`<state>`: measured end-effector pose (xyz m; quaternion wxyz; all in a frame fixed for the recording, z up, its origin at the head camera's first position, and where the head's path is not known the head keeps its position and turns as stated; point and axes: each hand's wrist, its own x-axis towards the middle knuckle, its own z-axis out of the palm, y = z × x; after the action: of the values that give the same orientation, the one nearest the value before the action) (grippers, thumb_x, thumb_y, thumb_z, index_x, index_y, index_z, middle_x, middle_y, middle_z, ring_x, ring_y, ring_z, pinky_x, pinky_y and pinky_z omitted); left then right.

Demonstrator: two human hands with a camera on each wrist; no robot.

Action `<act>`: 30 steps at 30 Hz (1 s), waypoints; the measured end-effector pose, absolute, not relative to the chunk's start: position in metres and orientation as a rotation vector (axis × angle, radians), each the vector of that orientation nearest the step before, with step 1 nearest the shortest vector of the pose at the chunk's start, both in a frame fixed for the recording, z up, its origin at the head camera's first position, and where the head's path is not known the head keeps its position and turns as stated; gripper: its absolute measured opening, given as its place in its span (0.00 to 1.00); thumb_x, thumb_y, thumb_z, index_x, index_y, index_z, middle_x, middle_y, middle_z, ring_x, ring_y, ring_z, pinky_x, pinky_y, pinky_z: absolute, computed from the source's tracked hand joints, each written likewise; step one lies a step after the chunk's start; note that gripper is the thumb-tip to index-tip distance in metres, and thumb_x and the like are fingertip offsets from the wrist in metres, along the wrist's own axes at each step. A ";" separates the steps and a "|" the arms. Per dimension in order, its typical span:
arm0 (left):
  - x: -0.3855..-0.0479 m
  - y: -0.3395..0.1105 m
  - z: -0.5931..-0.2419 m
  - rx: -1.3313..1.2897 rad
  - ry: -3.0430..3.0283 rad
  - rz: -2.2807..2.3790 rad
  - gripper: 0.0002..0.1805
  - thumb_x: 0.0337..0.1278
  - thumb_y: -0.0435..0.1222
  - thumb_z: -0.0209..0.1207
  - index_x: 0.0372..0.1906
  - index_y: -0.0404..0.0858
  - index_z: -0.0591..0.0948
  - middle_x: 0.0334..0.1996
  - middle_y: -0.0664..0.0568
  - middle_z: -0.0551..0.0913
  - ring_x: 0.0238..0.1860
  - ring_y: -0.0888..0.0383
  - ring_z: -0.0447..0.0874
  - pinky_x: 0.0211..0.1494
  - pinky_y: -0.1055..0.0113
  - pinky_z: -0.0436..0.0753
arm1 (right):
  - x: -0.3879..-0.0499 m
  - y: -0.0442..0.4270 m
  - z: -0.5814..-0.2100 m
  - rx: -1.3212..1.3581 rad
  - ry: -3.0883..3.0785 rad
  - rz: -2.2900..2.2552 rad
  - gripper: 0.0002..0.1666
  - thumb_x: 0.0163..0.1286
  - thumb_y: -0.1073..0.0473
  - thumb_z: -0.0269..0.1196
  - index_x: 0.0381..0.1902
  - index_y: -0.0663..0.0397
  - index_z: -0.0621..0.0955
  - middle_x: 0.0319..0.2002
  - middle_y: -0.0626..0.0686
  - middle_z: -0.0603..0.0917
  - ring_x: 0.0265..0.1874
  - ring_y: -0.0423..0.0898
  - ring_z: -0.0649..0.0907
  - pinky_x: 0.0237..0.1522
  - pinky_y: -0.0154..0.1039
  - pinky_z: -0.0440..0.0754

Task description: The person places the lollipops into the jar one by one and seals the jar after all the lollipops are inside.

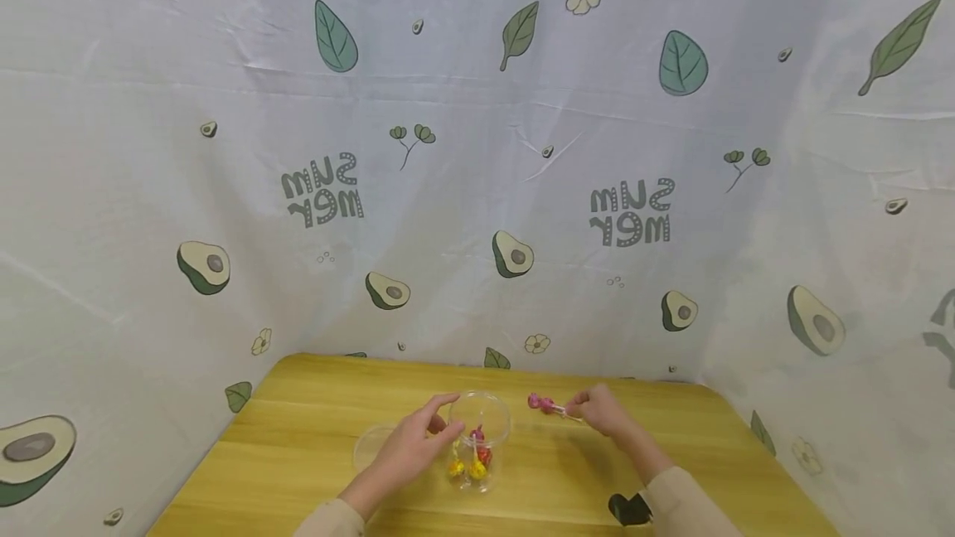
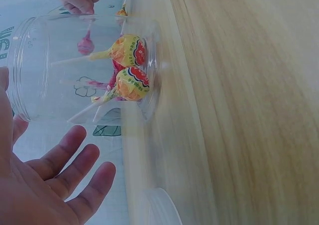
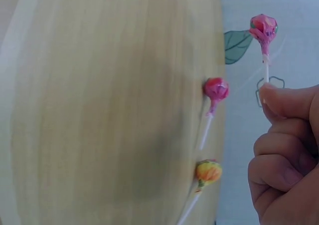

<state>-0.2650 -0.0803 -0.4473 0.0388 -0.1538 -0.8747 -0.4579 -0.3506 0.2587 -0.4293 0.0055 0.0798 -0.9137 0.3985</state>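
A clear jar (image 1: 498, 441) stands upright on the table, with red and yellow lollipops (image 2: 132, 84) at its bottom. My left hand (image 1: 410, 442) holds the jar lightly at the rim between thumb and index finger; in the left wrist view the other fingers of that hand (image 2: 55, 182) spread away from the wall. To the right of the jar, my right hand (image 1: 603, 413) pinches a pink lollipop by its white stick. The right wrist view has this lollipop (image 3: 263, 29) raised, head away from the fingers of my right hand (image 3: 289, 155).
Another pink lollipop (image 3: 216, 89) and a yellow one (image 3: 208, 171) lie on the table (image 3: 99, 105). A clear round lid (image 1: 368, 447) lies left of the jar. Near my right sleeve is a black object (image 1: 628, 510). A printed curtain (image 1: 448, 214) hangs behind the table.
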 end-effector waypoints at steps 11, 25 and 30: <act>-0.267 -0.079 -0.446 -0.465 -2.682 -1.408 0.35 0.68 0.63 0.52 0.73 0.53 0.69 0.42 0.54 0.81 0.44 0.57 0.78 0.41 0.57 0.78 | -0.355 0.262 -0.409 0.299 -2.915 1.275 0.08 0.67 0.67 0.65 0.37 0.71 0.85 0.20 0.51 0.76 0.16 0.39 0.64 0.20 0.32 0.63; -0.266 -0.079 -0.449 -0.462 -2.679 -1.402 0.34 0.68 0.63 0.52 0.73 0.55 0.69 0.43 0.54 0.82 0.45 0.57 0.79 0.42 0.57 0.78 | -0.351 0.252 -0.376 0.380 -3.013 1.154 0.06 0.67 0.64 0.66 0.32 0.62 0.86 0.21 0.47 0.74 0.16 0.40 0.63 0.21 0.34 0.64; -0.267 -0.080 -0.450 -0.459 -2.682 -1.402 0.34 0.68 0.64 0.51 0.73 0.55 0.69 0.43 0.54 0.82 0.46 0.56 0.79 0.42 0.56 0.79 | -0.351 0.250 -0.366 0.467 -3.015 1.170 0.07 0.68 0.64 0.65 0.31 0.61 0.85 0.16 0.44 0.68 0.14 0.38 0.60 0.18 0.32 0.60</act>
<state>-0.2665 -0.0795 -0.4495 0.0403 -0.1498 -0.8755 -0.4577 -0.3508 0.2504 -0.3660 -0.0629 0.1425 -0.9209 0.3574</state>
